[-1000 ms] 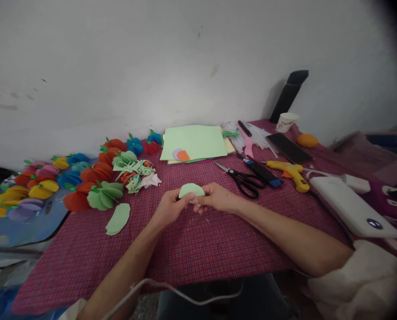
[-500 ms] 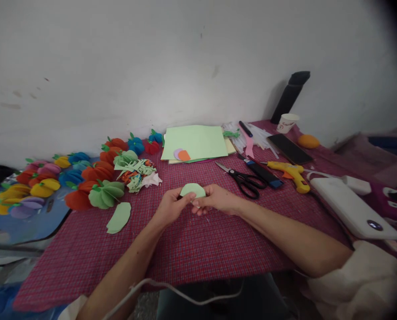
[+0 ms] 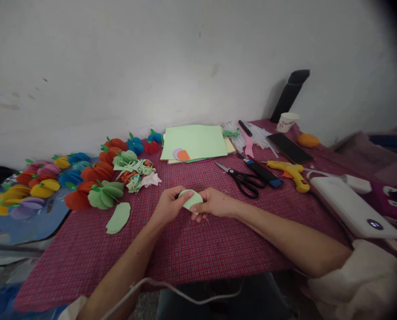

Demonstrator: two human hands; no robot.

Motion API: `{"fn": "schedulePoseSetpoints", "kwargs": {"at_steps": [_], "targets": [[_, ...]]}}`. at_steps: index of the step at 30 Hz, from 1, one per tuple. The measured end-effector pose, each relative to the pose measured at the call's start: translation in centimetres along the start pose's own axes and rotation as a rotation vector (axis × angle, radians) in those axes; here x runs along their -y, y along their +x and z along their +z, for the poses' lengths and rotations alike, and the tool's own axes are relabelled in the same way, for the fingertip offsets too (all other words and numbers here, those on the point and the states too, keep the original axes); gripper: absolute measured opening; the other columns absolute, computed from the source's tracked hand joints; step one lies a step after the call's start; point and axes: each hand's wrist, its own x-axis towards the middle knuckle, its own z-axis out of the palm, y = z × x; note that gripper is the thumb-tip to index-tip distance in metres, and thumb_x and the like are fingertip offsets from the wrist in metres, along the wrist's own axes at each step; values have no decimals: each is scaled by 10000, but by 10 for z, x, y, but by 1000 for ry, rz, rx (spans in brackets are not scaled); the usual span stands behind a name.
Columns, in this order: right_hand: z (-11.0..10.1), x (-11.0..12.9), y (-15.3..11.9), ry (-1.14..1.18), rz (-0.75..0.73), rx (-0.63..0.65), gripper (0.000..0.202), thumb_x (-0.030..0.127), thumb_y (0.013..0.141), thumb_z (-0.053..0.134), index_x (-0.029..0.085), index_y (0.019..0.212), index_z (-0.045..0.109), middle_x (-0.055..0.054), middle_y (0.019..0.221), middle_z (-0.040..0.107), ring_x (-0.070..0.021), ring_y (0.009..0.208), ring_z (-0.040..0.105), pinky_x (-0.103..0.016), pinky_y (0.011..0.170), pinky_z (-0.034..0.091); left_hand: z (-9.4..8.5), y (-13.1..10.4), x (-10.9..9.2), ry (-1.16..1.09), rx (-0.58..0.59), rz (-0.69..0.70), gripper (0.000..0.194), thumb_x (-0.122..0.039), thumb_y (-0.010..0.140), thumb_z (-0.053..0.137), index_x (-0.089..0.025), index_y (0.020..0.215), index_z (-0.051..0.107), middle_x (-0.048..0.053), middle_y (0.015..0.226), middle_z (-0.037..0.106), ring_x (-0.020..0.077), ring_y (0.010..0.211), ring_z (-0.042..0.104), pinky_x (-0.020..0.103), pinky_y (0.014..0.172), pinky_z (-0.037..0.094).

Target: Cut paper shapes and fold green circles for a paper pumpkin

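A rounded light green piece is held between both hands above the checked cloth. My left hand pinches its left edge, thumb on top. My right hand grips the right side, with the thumb over the face and fingertips curled beneath. To the left, more light green cut pieces lie on the cloth. Black-handled scissors rest open to the right of my right hand.
Colourful layered pumpkin shapes and scraps crowd the left. Behind my hands lie green sheets. On the right are a cutter, yellow glue gun, phone, paper cup and white power bank.
The green piece has tilted between my fingers, its right side now lower. Both hands have shifted slightly, and my right thumb and fingertips sit a little lower.
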Motion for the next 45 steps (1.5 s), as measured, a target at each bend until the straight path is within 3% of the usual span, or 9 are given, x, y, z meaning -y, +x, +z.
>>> {"fn": "schedulePoseSetpoints", "kwargs": {"at_steps": [5, 11, 16, 24, 32, 38, 45], "targets": [[0, 2, 0, 0, -26, 37, 322, 417, 729, 584, 99, 781, 603, -39, 665, 673, -89, 526, 607, -219, 558, 479, -1, -1, -1, 4, 55, 24, 286, -375, 754, 513, -136, 597, 507, -36, 541, 456, 69, 520, 396, 190, 500, 335], [-1, 1, 1, -30, -42, 14, 346, 438, 724, 584, 95, 770, 596, -44, 654, 667, -96, 533, 607, -217, 550, 475, -1, -1, -1, 45, 38, 64, 284, -382, 774, 483, -133, 661, 558, -21, 579, 494, 86, 563, 429, 197, 525, 343], [-4, 0, 1, -104, -71, 17, 366, 456, 771, 524, 102, 753, 616, -37, 660, 657, -92, 546, 596, -222, 575, 466, -3, -1, 0, 47, 112, 72, 284, -376, 773, 491, -133, 637, 552, -30, 555, 481, 75, 533, 412, 192, 501, 324], [-4, 3, -1, -107, -22, 70, 407, 518, 732, 533, 120, 713, 617, -16, 637, 649, -104, 511, 596, -234, 560, 469, -2, -3, -2, 118, 156, 87, 294, -382, 776, 480, -136, 634, 554, -26, 558, 489, 78, 532, 417, 190, 493, 320], [-5, 3, -1, -40, -26, 37, 383, 462, 705, 592, 84, 759, 616, -68, 692, 680, -107, 566, 623, -229, 572, 475, -6, -1, -1, 46, 18, 74, 255, -377, 767, 498, -141, 688, 556, -26, 602, 502, 82, 561, 432, 194, 523, 341], [-8, 3, 0, -11, -54, -14, 342, 425, 722, 593, 89, 782, 606, -54, 675, 678, -107, 559, 628, -223, 556, 480, -9, 1, 2, 20, 168, -54, 314, -417, 739, 522, -116, 659, 560, -39, 525, 461, 70, 494, 390, 199, 476, 302], [-7, 2, 0, 0, -7, 57, 308, 378, 688, 639, 82, 772, 629, -53, 675, 676, -96, 554, 623, -201, 548, 486, -6, 1, 2, -32, 210, -74, 304, -403, 734, 529, -105, 702, 584, -37, 515, 482, 62, 466, 385, 196, 462, 302]]}}
